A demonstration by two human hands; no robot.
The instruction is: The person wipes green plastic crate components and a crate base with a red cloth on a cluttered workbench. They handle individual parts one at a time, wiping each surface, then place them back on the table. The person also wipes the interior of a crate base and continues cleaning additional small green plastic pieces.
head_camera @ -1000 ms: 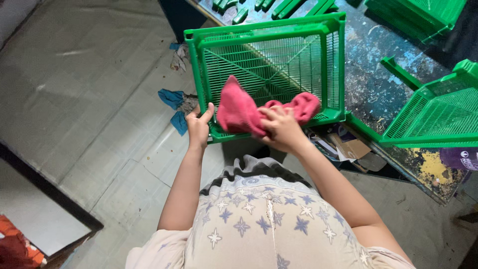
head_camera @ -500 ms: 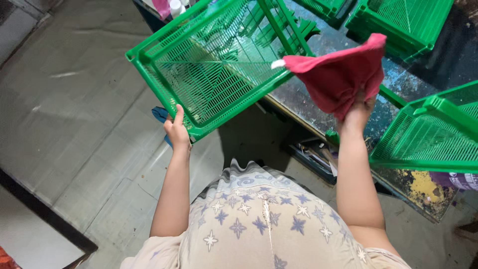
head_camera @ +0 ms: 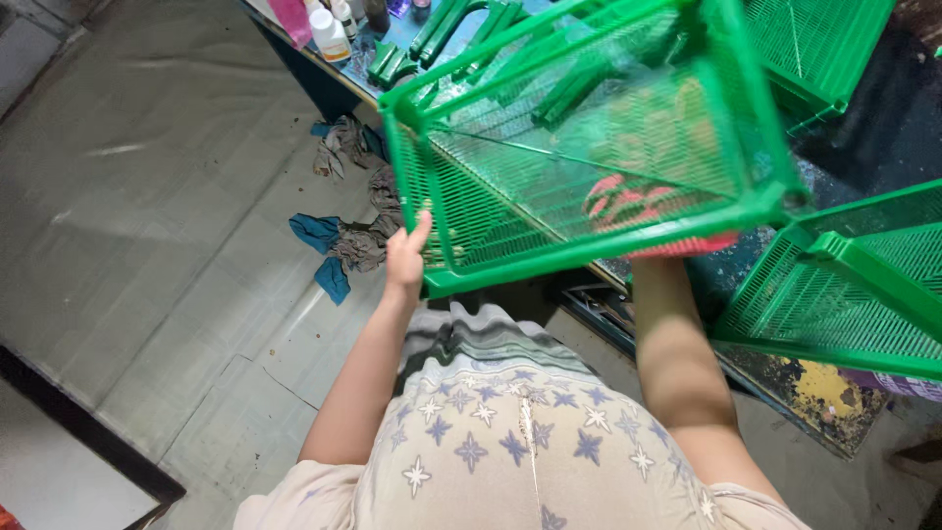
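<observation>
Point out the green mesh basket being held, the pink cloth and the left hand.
green mesh basket (head_camera: pixel 549 172): head view, mesh floor.
pink cloth (head_camera: pixel 628 201): head view, patch seen through the mesh.
left hand (head_camera: pixel 405 260): head view, back of hand.

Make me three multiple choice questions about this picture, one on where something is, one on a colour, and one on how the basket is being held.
1. Where do the crumpled rags lie?
A. on the floor
B. inside the basket
C. on the person's shoulder

2. What colour is the cloth seen through the mesh?
A. yellow
B. pink
C. black

3. How is the green mesh basket placed?
A. flat on the table
B. upside down on the floor
C. lifted and tilted

Answers: 1 A, they sit on the grey floor beside the table. 2 B, pink shows behind the mesh. 3 C, the left hand grips its lower corner in the air.
</observation>
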